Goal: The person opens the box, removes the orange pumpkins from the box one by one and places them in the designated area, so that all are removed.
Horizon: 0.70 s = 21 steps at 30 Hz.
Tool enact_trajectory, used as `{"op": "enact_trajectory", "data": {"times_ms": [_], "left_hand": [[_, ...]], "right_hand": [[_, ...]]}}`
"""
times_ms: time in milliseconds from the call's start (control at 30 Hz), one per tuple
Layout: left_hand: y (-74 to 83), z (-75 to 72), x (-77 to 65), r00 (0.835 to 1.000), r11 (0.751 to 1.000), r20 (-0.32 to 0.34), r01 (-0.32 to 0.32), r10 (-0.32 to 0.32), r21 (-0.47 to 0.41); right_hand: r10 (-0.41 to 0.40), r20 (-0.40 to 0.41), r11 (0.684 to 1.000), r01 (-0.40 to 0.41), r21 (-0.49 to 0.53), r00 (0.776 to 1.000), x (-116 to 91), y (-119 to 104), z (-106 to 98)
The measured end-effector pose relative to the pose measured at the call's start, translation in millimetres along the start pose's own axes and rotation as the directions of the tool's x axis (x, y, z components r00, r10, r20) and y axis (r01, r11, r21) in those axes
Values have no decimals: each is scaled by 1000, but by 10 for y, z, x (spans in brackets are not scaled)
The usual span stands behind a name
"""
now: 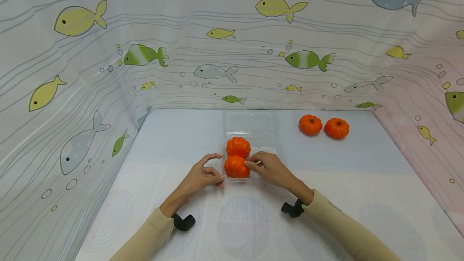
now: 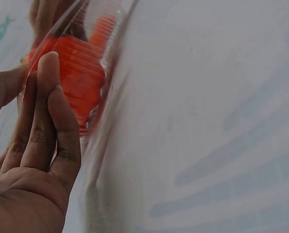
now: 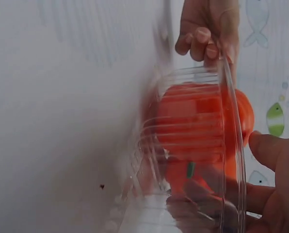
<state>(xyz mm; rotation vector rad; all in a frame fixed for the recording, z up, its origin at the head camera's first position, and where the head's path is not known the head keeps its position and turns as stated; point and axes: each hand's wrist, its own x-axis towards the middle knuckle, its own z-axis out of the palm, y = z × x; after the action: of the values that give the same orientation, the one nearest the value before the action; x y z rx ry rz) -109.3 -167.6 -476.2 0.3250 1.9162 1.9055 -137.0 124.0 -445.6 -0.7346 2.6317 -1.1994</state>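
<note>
Two orange toy pumpkins sit one behind the other in the left half of a clear plastic clamshell box (image 1: 258, 180). My right hand (image 1: 270, 168) reaches over the box's right part and pinches the front pumpkin (image 1: 236, 167) at its right side. In the right wrist view, the thumb (image 3: 268, 150) touches that pumpkin, and the other fingers show through the clear wall. Close behind lies the rear pumpkin (image 1: 238, 147). My left hand (image 1: 201, 178) is at the box's front left corner, fingers loosely extended. Its fingertips (image 2: 48, 65) rest against the outer wall in the left wrist view.
The box's clear lid (image 1: 250, 122) lies folded back behind it. Two more orange pumpkins, one (image 1: 310, 125) beside the other (image 1: 336, 128), stand at the back right of the white table (image 1: 163, 136). A fish-patterned curtain (image 1: 232, 55) encloses the back and sides.
</note>
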Motion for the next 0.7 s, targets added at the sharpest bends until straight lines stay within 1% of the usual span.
{"op": "enact_trajectory", "data": {"times_ms": [167, 333, 467, 567, 700], "left_hand": [[6, 4, -5, 1000, 1000, 3, -7, 7, -1], [11, 11, -5, 1000, 1000, 4, -7, 7, 5], [10, 14, 2, 1000, 1000, 3, -10, 10, 9], [6, 12, 3, 1000, 1000, 1, -8, 8, 13], [6, 9, 3, 1000, 1000, 3, -6, 6, 10]], "right_hand": [[25, 40, 1000, -26, 5, 999, 58, -41, 61], [42, 110, 999, -44, 12, 993, 93, -81, 99], [57, 153, 997, -63, 39, 987, 95, -97, 96], [76, 175, 994, -90, 70, 982, 88, -88, 89], [88, 181, 988, -108, 106, 979, 79, -72, 86]]}}
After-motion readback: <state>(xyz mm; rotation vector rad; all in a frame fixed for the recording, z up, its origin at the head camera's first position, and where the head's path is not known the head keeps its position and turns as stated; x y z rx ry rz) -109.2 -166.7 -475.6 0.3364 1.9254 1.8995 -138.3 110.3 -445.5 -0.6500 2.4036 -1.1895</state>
